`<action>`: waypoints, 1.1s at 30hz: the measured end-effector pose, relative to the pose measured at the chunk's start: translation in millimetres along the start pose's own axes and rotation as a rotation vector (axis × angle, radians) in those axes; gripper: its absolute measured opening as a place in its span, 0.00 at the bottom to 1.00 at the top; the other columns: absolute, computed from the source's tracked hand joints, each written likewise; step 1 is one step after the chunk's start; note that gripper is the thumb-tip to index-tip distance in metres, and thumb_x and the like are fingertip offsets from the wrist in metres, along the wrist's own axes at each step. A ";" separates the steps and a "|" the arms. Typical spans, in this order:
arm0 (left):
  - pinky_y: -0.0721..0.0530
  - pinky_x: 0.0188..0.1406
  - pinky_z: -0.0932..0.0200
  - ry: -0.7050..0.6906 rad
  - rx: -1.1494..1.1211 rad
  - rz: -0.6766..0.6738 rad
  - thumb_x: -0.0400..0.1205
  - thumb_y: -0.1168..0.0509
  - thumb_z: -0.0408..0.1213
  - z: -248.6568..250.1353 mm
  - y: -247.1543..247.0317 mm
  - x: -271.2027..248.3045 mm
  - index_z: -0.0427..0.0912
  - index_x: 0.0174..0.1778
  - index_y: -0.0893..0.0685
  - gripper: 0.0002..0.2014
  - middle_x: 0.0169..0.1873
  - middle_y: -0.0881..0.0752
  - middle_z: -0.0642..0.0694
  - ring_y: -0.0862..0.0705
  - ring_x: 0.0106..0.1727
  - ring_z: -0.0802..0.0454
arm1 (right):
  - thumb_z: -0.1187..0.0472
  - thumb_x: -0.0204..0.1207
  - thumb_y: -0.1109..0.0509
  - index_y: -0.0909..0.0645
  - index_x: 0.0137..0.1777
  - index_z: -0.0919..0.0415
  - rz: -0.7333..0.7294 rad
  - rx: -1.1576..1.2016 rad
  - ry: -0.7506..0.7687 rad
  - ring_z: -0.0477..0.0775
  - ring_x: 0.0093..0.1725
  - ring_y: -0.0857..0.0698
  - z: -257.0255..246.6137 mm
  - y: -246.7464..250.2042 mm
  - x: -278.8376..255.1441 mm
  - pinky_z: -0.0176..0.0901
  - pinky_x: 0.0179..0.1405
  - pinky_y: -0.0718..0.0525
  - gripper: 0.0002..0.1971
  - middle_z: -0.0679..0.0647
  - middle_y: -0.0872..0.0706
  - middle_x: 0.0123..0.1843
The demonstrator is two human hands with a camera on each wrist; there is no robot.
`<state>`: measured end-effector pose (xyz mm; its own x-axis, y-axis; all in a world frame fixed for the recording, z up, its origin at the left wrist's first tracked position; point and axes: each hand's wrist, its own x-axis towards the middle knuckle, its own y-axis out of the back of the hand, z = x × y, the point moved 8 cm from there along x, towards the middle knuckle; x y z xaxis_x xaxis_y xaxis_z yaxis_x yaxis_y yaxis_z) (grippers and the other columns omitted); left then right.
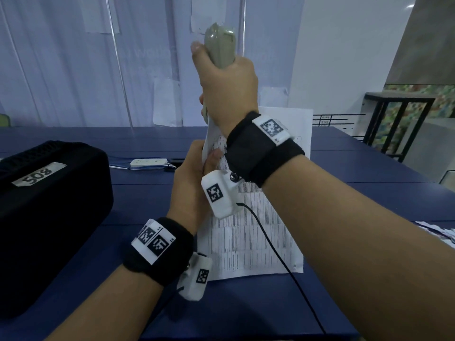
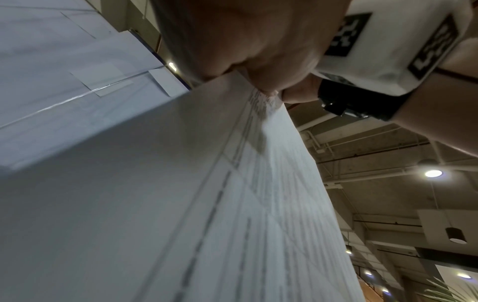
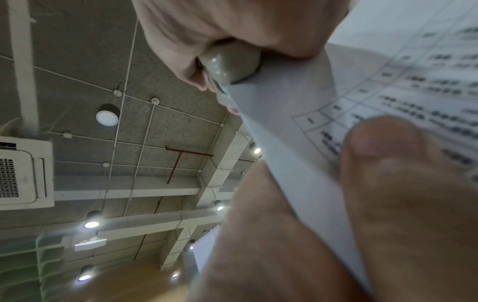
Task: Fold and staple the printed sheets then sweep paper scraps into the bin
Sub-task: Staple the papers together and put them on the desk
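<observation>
White printed sheets (image 1: 256, 239) covered in fine table rows stand upright above the blue table (image 1: 147, 207), lifted off it. My left hand (image 1: 194, 175) pinches their upper left edge between thumb and fingers; the same pinch shows in the left wrist view on the sheets (image 2: 232, 204). My right hand (image 1: 229, 82) grips a grey-green stapler (image 1: 220, 45) held upright above the sheets' top left corner. In the right wrist view the stapler (image 3: 230, 67) has its mouth over the corner of the sheets (image 3: 297, 102), with my left thumb (image 3: 383, 143) pressed on the print below.
A black case (image 1: 49, 212) labelled 508 sits at the left of the table. A white power strip (image 1: 149, 162) lies behind the hands. More printed paper (image 1: 440, 235) lies at the right edge. A black metal frame (image 1: 394, 126) stands at the far right.
</observation>
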<state>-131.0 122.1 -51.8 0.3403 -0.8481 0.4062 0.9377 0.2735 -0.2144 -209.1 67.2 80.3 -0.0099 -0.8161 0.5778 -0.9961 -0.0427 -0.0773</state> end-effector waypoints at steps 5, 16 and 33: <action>0.17 0.56 0.28 -0.117 0.230 -0.023 0.84 0.38 0.51 -1.0 4.5 0.3 0.40 0.57 0.23 0.17 0.50 0.16 0.28 0.16 0.49 0.34 | 0.51 0.80 0.25 0.19 0.37 0.62 -0.279 0.037 -0.073 0.56 0.26 0.17 -1.4 -11.2 -2.2 0.51 0.31 0.13 0.16 0.56 0.18 0.29; 0.12 0.57 0.43 -0.181 0.401 0.037 0.86 0.40 0.49 4.6 20.6 8.4 0.44 0.57 0.21 0.13 0.49 0.11 0.48 0.12 0.52 0.50 | 0.50 0.85 0.28 0.17 0.53 0.64 -0.096 0.240 -0.044 0.56 0.41 0.15 -3.8 66.9 20.2 0.54 0.45 0.09 0.15 0.52 0.15 0.39; 0.14 0.64 0.42 -0.115 0.340 -0.008 0.87 0.40 0.43 -5.7 33.5 16.9 0.45 0.70 0.22 0.16 0.61 0.10 0.50 0.11 0.63 0.52 | 0.61 0.83 0.30 0.32 0.86 0.64 -0.556 -1.317 -0.715 0.67 0.81 0.22 295.2 198.7 -5.8 0.52 0.72 0.20 0.32 0.63 0.28 0.87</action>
<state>-94.2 114.3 -57.2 0.3204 -0.7992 0.5085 0.9037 0.4189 0.0889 -381.1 -106.7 -178.3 0.0280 -0.9756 -0.2177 -0.2429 -0.2179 0.9453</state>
